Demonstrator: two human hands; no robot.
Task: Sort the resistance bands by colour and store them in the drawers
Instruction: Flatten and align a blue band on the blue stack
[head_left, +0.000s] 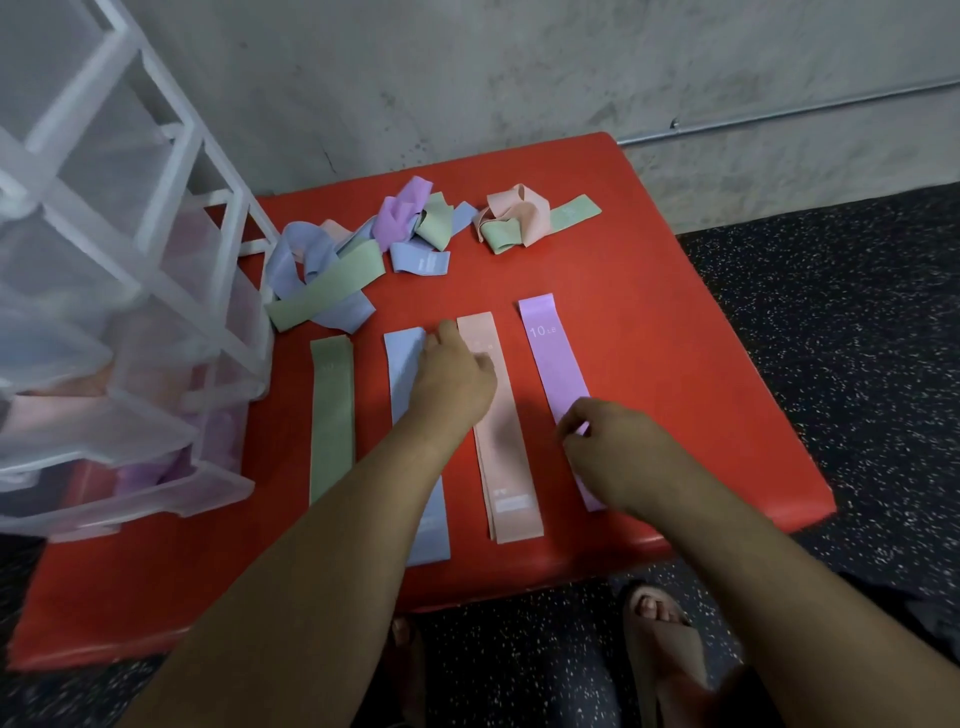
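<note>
Four bands lie flat side by side on the red mat (675, 322): a green band (332, 415), a blue band (402, 364), a peach band (506, 457) and a purple band (553, 353). My left hand (452, 379) rests knuckles-up across the tops of the blue and peach bands, with its fingertips hidden. My right hand (608, 447) pinches the purple band near its lower half. Tangled mixed-colour bands (332, 270) lie behind them, with a second heap (415, 223) and a peach and green clump (514, 218). The translucent drawer unit (156, 291) stands at the left.
The drawer unit's lower drawers (171, 467) hold pinkish and purple shapes seen through the plastic. A concrete wall (467, 78) rises behind the mat. Speckled black floor (857, 338) surrounds it. My sandalled foot (660, 639) is below the mat's front edge.
</note>
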